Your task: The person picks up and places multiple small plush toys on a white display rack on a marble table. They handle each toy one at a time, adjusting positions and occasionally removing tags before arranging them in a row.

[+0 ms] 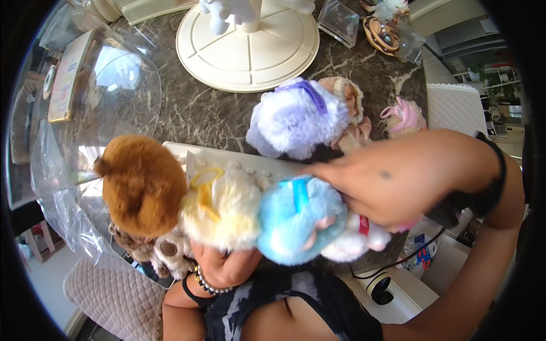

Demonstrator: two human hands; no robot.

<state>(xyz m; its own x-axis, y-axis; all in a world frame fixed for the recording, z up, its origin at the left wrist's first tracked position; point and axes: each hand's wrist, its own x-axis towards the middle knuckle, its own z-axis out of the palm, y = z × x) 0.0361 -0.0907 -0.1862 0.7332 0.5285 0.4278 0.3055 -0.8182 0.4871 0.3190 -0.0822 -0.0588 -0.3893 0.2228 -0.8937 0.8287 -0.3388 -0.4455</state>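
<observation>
A yellow-and-white plush toy (pixel 228 217) with a yellow strap lies over the fingers of my left hand (pixel 228 266), which presses against its near side. Motion blurs my right hand (pixel 379 181); its fingers reach behind a light-blue plush toy (pixel 294 238) with a blue strap, and their grip is hidden. Beneath that hand is a white plush toy (pixel 349 243) with a red strap. A brown plush toy (pixel 143 187) sits left of the yellow one. Behind this row shows a white knobbed keyboard-like panel (pixel 204 155). Several beige plush toys (pixel 170 251) lie by my left wrist.
The dark marbled table (pixel 204 115) bears a round cream stand (pixel 247 55) at its far side. A lilac plush toy (pixel 300 117) and a pink-strapped one (pixel 403 117) lie to the right. Clear plastic wrapping (pixel 64 209) hangs at left. A black cable (pixel 401 260) crosses the right edge.
</observation>
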